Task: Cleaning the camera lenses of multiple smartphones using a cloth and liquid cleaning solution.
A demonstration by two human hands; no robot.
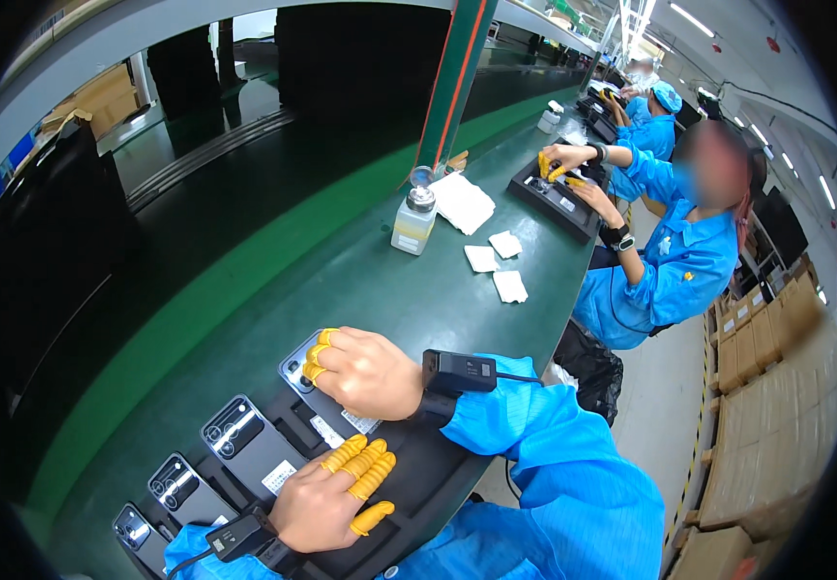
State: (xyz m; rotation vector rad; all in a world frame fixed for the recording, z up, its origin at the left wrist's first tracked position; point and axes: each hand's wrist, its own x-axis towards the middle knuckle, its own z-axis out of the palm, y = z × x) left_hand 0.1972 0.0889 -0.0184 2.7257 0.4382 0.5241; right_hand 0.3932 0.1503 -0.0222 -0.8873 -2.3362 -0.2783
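A black tray (409, 493) in front of me holds several smartphones in a slanting row, camera side up, with white labels on their backs. My right hand (370, 372), in yellow finger cots, is curled over the top end of the farthest smartphone (294, 372), covering much of it; its fingertips are partly hidden. My left hand (326, 498) also wears yellow finger cots. Its fingers stretch out over the tray, thumb apart, with nothing seen in them. Left of that hand lies a smartphone (256, 445); two more, a nearer smartphone (191, 493) and another smartphone (140, 532), follow.
Beyond the tray, a dispenser bottle (413, 222), a stack of white wipes (464, 201) and a few loose wipes (481, 258) lie on the green bench (341, 300). A co-worker in blue (675, 261) handles another black tray (558, 208). A green post (452, 87) rises behind the bottle.
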